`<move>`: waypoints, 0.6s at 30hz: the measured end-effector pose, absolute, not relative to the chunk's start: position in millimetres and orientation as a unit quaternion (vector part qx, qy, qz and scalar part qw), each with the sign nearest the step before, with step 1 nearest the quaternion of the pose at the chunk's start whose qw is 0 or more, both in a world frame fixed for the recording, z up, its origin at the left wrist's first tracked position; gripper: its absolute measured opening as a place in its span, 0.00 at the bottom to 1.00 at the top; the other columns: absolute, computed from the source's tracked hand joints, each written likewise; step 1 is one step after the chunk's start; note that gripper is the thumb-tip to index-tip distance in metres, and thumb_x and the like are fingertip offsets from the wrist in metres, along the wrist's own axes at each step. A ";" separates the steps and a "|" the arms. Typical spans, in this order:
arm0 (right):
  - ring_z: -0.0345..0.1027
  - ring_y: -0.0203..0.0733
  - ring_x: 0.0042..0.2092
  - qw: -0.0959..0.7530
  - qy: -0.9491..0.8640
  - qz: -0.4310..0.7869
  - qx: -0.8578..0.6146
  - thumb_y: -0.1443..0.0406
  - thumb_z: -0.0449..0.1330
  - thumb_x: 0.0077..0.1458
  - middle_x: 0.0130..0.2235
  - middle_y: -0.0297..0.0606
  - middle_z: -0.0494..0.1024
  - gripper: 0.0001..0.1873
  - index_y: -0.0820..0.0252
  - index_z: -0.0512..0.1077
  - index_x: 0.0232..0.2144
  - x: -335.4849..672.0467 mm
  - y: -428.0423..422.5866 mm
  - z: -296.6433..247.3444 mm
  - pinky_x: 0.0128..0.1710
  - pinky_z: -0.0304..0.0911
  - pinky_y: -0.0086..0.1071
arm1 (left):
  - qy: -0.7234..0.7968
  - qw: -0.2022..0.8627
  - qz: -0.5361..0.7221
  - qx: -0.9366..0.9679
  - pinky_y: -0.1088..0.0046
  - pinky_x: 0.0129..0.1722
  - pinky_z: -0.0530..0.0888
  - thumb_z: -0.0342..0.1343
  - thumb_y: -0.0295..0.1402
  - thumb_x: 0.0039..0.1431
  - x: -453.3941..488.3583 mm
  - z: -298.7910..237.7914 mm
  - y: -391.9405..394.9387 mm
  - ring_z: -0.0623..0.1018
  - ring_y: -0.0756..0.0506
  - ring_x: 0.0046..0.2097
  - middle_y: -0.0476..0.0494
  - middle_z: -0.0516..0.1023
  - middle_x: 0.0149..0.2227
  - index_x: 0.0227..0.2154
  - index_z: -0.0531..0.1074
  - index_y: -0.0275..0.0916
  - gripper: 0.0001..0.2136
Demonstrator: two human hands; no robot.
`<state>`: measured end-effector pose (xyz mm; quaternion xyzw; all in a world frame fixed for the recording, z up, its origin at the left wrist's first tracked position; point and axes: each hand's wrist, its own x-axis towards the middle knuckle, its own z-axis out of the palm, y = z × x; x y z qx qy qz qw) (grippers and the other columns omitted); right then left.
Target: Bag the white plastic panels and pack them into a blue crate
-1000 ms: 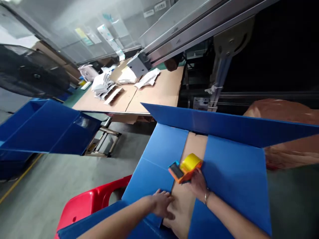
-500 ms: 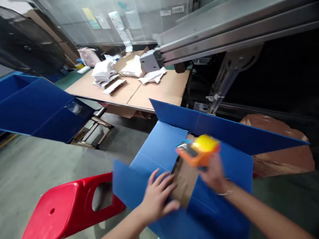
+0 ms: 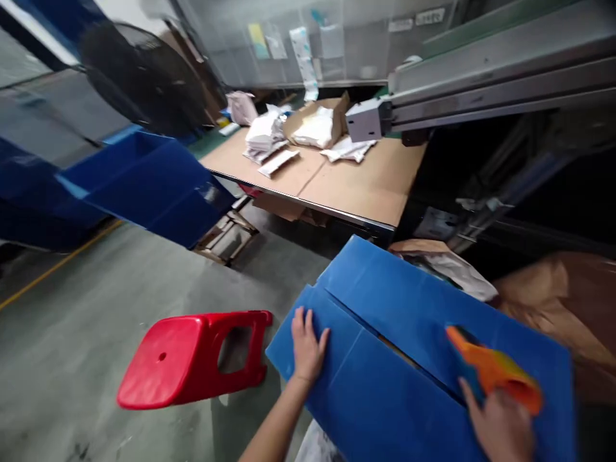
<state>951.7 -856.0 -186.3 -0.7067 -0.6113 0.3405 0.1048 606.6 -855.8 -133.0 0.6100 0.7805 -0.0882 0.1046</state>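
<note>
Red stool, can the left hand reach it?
Probably yes: the left hand rests on the flap of the blue box, right beside the red stool, and nothing stands between them.

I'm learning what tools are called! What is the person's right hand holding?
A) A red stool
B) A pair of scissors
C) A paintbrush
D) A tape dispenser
D. The right hand grips the orange tape dispenser, which has a yellow tape roll, while the left hand lies flat on the blue box.
</note>
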 end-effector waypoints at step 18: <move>0.54 0.30 0.23 -0.043 -0.277 0.898 -0.340 0.51 0.68 0.33 0.20 0.29 0.65 0.24 0.65 0.66 0.20 727.1 -692.0 -173.6 0.22 0.51 0.26 | 0.625 0.444 0.082 0.637 0.61 0.57 0.61 0.42 0.34 0.62 489.5 -180.3 -750.0 0.65 0.43 0.57 0.41 0.67 0.55 0.52 0.65 0.40 0.18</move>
